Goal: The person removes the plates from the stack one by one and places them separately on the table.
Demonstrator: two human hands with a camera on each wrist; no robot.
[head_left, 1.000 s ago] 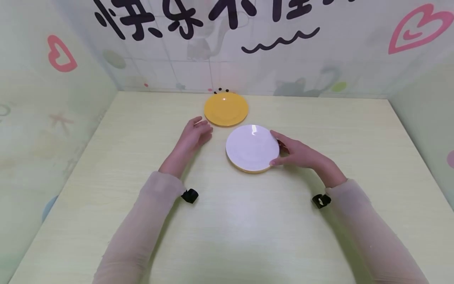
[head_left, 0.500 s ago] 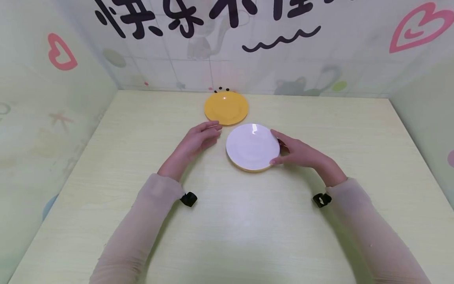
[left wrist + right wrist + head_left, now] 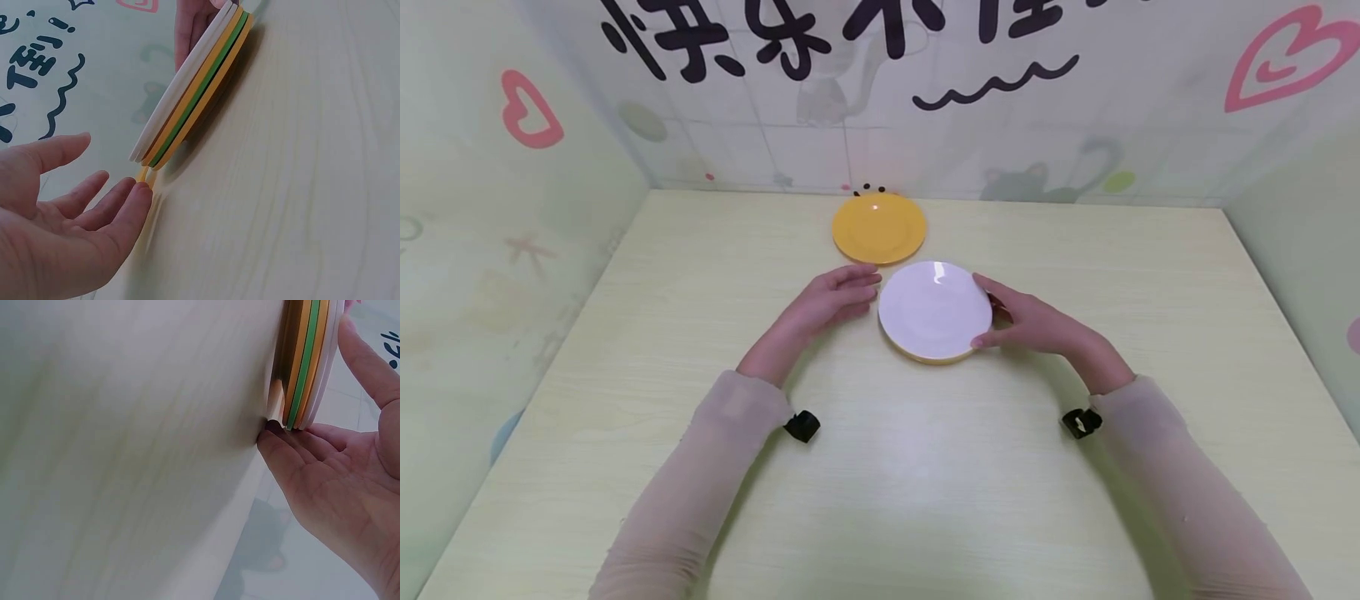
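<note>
A stack of plates (image 3: 935, 310) lies in the middle of the table, a white one on top. From the side, in the left wrist view, the stack (image 3: 199, 90) shows white, orange and green rims. My right hand (image 3: 1033, 323) grips its right edge; in the right wrist view the thumb of this hand (image 3: 340, 465) lies along the white rim and its fingers reach round the lower edge. My left hand (image 3: 833, 304) has its fingers extended, tips right by the left rim, holding nothing. A single yellow plate (image 3: 880, 229) lies just behind the stack.
The pale wooden table (image 3: 910, 500) meets a printed back wall (image 3: 925, 150) close behind the yellow plate. Side walls (image 3: 512, 275) stand left and right. A black wrist device (image 3: 802, 426) hangs at the left cuff, another (image 3: 1081, 422) at the right.
My left hand has moved right and slightly nearer, from beside the yellow plate to the left rim of the stack. My right hand and the plates have stayed in place.
</note>
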